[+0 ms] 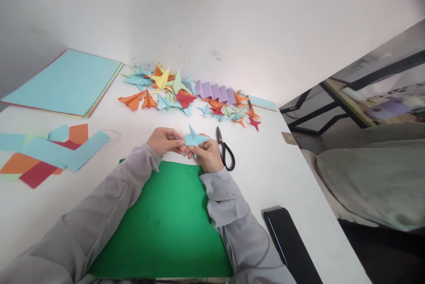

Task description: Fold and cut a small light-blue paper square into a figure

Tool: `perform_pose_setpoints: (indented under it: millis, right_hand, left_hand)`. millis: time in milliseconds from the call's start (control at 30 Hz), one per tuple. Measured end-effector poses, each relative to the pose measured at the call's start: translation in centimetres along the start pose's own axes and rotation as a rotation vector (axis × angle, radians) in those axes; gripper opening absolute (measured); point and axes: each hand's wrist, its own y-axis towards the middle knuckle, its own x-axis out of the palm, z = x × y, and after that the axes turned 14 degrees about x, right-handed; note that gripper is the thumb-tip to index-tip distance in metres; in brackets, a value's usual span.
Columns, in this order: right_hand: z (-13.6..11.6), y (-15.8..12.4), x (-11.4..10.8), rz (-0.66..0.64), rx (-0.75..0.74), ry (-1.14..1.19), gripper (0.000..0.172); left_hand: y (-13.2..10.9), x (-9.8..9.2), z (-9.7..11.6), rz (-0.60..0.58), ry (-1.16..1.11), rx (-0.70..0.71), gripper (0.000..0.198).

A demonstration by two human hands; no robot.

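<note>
Pale blue paper forms the star [196, 138] held between the fingertips of both hands, its points thin and sharply creased. Opposing pulls look the likeliest trouble: the left hand [166, 141] has one side and the right hand [209, 155] the other, so uneven tension could tear a point or spring a fold. Too hard a squeeze from the right thumb might crush the middle, while too light a grip could let the star drop onto the white table [252, 177], just beyond the far edge of the green mat [166, 222]. Scissors [220, 140] lie just to the right of the right fingers, blades pointing away from the body; a sideways swing of that hand could knock them.

Left thumb and forefinger press together on the star's left point, with hardly any gap between them, and the other left fingers curl in below. The right thumb lies against the near side while the right fingers reach behind, pinching the paper; how firmly cannot be told, as their contact is partly hidden. Beyond the fingertips, well apart from them, sits a heap of folded shapes [161, 79]; loose strips [43, 151] spread far to their left.
</note>
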Motion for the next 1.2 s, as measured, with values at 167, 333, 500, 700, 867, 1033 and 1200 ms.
perform_pose_setpoints:
  millis: [167,333,500,700,867,1033,1200]
  right_hand:
    - [-0.05,-0.05,0.13,0.009,-0.003,0.026,0.016]
    - [-0.18,-0.1,0.28,0.018,0.002,0.039,0.017]
    - [-0.41,-0.11,0.4,0.025,0.014,0.073,0.016]
    - [-0.35,-0.02,0.37,0.03,0.015,0.086,0.016]
    - [-0.32,-0.06,0.46,-0.007,0.051,0.05,0.018]
    - [-0.51,-0.13,0.7,-0.047,0.061,0.113,0.021]
    - [-0.31,-0.24,0.68,-0.04,0.05,0.006,0.019]
  left_hand:
    - [0.04,-0.02,-0.04,0.04,-0.017,-0.027,0.043]
    - [0.24,-0.14,0.0,0.01,-0.045,-0.085,0.038]
    - [0.32,-0.43,0.09,0.005,-0.106,-0.17,0.031]
    - [0.04,-0.35,0.25,-0.022,-0.109,-0.128,0.042]
    - [0.02,-0.1,-0.26,-0.016,-0.044,-0.07,0.05]
    - [0.25,-0.2,-0.4,-0.003,-0.052,-0.038,0.051]
    - [0.35,-0.26,-0.25,0.007,-0.065,-0.019,0.051]
